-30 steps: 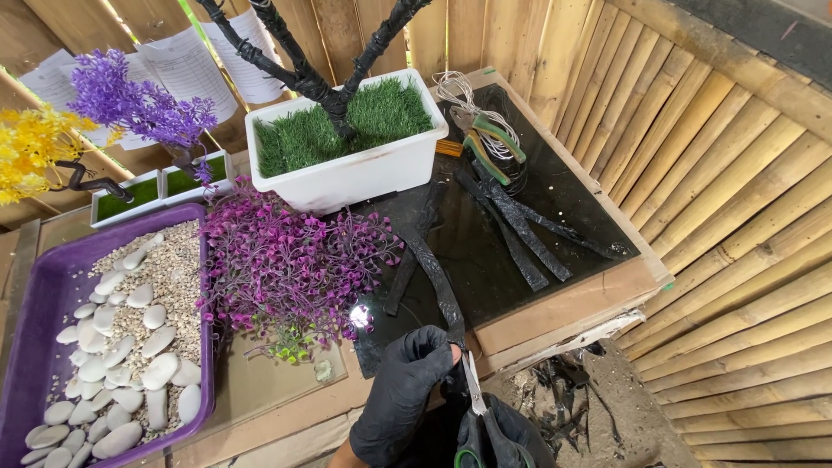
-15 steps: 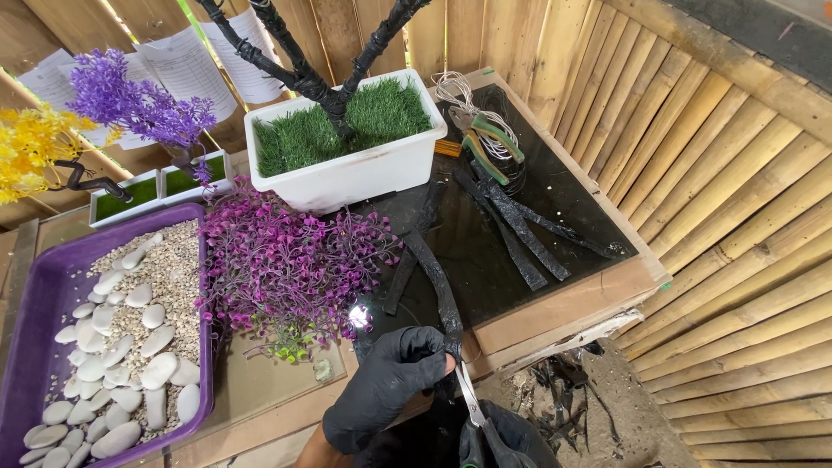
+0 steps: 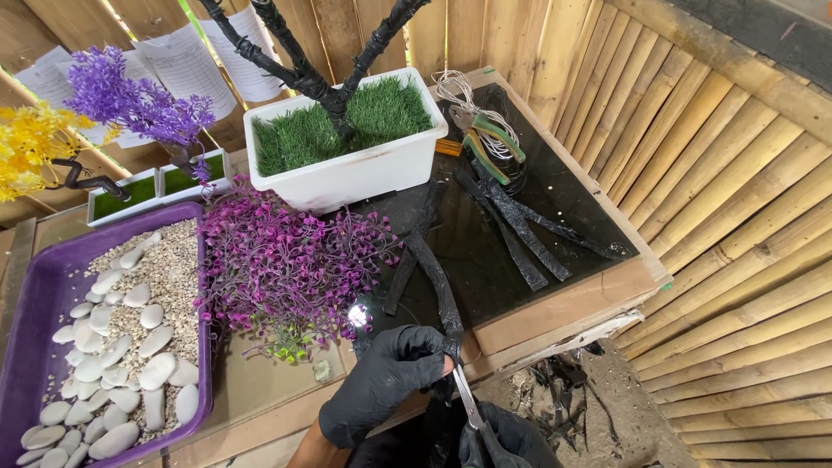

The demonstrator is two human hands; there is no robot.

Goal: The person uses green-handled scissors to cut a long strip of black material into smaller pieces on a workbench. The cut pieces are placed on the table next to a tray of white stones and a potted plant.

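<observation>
My left hand (image 3: pixel 387 381), in a black glove, pinches the near end of a long black rubber strip (image 3: pixel 438 286) that runs up across the black tabletop (image 3: pixel 485 251). At the bottom edge, my right hand (image 3: pixel 507 442), also gloved, holds scissors (image 3: pixel 466 400) whose blades point up to the strip's end just beside my left fingers. A heap of purple artificial foliage (image 3: pixel 286 264) lies left of the strip.
A white planter (image 3: pixel 347 169) with grass and a black-wrapped tree trunk stands behind. Green-handled pliers (image 3: pixel 485 143) and coiled wire lie at the back, with several cut black strips (image 3: pixel 520 230) beside them. A purple tray (image 3: pixel 39 295) of pebbles sits left. Bamboo wall on the right.
My left hand has shifted slightly left and up along the strip's end. The scissors stay at the strip's tip.
</observation>
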